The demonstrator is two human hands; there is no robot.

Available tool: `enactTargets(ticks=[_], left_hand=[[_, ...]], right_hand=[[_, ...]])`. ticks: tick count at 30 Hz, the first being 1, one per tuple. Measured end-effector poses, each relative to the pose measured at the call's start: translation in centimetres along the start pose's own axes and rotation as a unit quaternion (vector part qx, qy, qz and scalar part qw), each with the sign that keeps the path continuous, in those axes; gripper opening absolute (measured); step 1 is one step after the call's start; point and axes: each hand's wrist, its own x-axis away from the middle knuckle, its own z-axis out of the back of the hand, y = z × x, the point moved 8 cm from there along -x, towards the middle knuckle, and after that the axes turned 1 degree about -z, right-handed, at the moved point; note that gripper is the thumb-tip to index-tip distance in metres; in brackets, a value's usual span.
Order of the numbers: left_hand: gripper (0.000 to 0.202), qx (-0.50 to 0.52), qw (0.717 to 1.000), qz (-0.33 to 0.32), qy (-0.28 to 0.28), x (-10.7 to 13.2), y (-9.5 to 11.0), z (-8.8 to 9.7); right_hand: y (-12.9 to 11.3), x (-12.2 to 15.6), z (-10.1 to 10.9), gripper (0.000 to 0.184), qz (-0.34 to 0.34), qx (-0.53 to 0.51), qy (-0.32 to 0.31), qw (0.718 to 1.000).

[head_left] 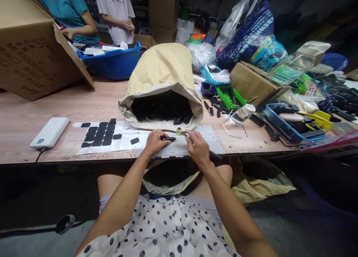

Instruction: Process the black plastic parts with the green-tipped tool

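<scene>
My left hand (154, 141) is closed on a small black elongated part (168, 138), its end sticking out to the right over a grey-white board (179, 149). My right hand (198, 147) grips a slender tool with a metal shaft (185, 134) pointing left. A small yellow-green round piece (179, 131) is by the tool's tip; whether they touch I cannot tell. Just behind my hands, a paper sack (162, 65) lies with its mouth facing me and many black parts (162, 109) inside. A white sheet with rows of black rounded-square pads (101, 132) lies left of my left hand.
A white power bank (50, 133) with a cable lies at left, below a cardboard box (36, 48). Rightward are a green tray (231, 97), a clear bottle (241, 114) and a blue basket (291, 128). Another open sack (170, 178) sits at my lap. Two people stand behind a blue basin (114, 63).
</scene>
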Motion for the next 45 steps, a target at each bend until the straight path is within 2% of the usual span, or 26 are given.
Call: enactTargets(ticks=[5,9,16,18,21,23,26,28,30,32,33,36,39,42,43,45], left_hand=[[0.013,-0.017,1.0,0.007,-0.012,0.1,0.3,0.1],[0.012,-0.021,1.0,0.009,-0.018,0.2,0.3,0.1],[0.011,-0.014,1.0,-0.023,-0.006,0.2,0.2,0.4],[0.012,-0.002,0.999,-0.046,0.014,0.7,0.8,0.9],[0.018,0.033,0.993,-0.108,0.026,2.8,3.2,1.0],[0.023,0.065,0.985,-0.157,-0.029,5.0,5.1,-0.5],[0.024,0.08,0.961,-0.196,-0.176,8.8,6.6,-5.2],[0.019,0.048,0.959,-0.144,-0.24,10.3,4.9,-8.5],[0.016,0.008,0.965,-0.016,-0.261,10.5,1.1,-11.1],[0.016,-0.02,0.962,0.09,-0.255,10.2,-2.5,-12.7],[0.016,-0.03,0.96,0.119,-0.25,10.0,-3.9,-13.2],[0.02,-0.047,0.958,0.155,-0.235,9.2,-6.2,-14.0],[0.033,-0.047,0.959,0.18,-0.213,9.0,-6.9,-14.0],[0.04,-0.048,0.957,0.175,-0.226,9.5,-5.8,-13.5],[0.037,-0.046,0.954,0.168,-0.245,9.7,-5.0,-13.1],[0.024,-0.011,0.934,0.137,-0.33,10.2,-2.5,-12.4]], right_hand=[[4.6,-2.6,-0.9,0.03,0.023,0.057,-0.026,0.998],[7.2,-3.3,-1.6,0.026,0.047,0.072,-0.045,0.995],[7.8,-2.9,-2.4,0.026,0.039,0.049,-0.048,0.997],[7.7,-2.9,-2.4,0.025,0.036,0.047,-0.05,0.997],[7.6,-3.0,-2.4,0.025,0.031,0.047,-0.047,0.997],[7.6,-2.9,-2.4,0.026,0.029,0.048,-0.045,0.997],[7.4,-2.9,-2.4,0.026,0.026,0.051,-0.049,0.997],[7.3,-2.9,-2.5,0.026,0.024,0.052,-0.054,0.997],[7.3,-3.0,-2.5,0.026,0.02,0.051,-0.057,0.997],[7.2,-3.0,-2.5,0.027,0.018,0.05,-0.058,0.997],[7.2,-3.1,-2.5,0.027,0.017,0.05,-0.058,0.997],[7.1,-3.1,-2.5,0.027,0.017,0.053,-0.057,0.997],[7.1,-3.1,-2.5,0.027,0.019,0.058,-0.057,0.997],[7.0,-3.0,-2.5,0.027,0.021,0.063,-0.057,0.996],[6.9,-3.0,-2.5,0.027,0.02,0.065,-0.056,0.996],[6.9,-3.0,-2.5,0.027,0.02,0.068,-0.053,0.996]])
